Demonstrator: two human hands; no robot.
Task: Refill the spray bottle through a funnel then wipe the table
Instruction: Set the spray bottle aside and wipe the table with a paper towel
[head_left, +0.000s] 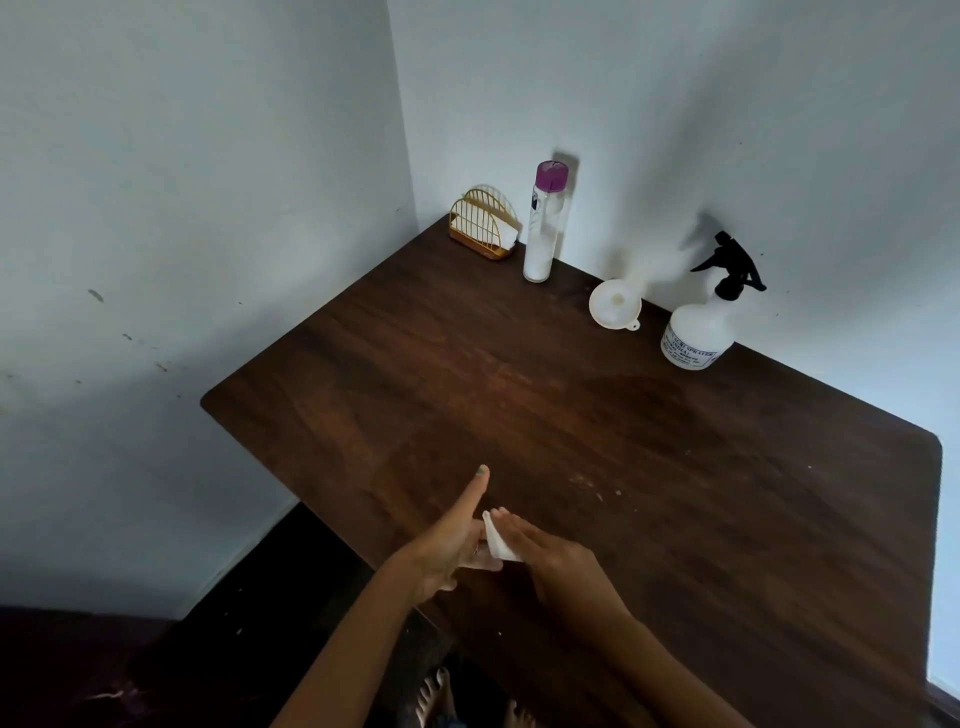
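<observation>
A white spray bottle with a black trigger head stands at the back right of the dark wooden table, against the wall. A white funnel lies on the table just left of it. Farther left stands a tall clear bottle with a purple cap and white liquid in its lower part. Near the table's front left edge, my left hand and my right hand meet over a small folded white tissue. Both hands hold the tissue, which is partly hidden by my fingers.
A gold wire napkin holder with white napkins sits in the back corner. Pale walls close the table in at the back and left. Dark floor and bare feet show below the front edge.
</observation>
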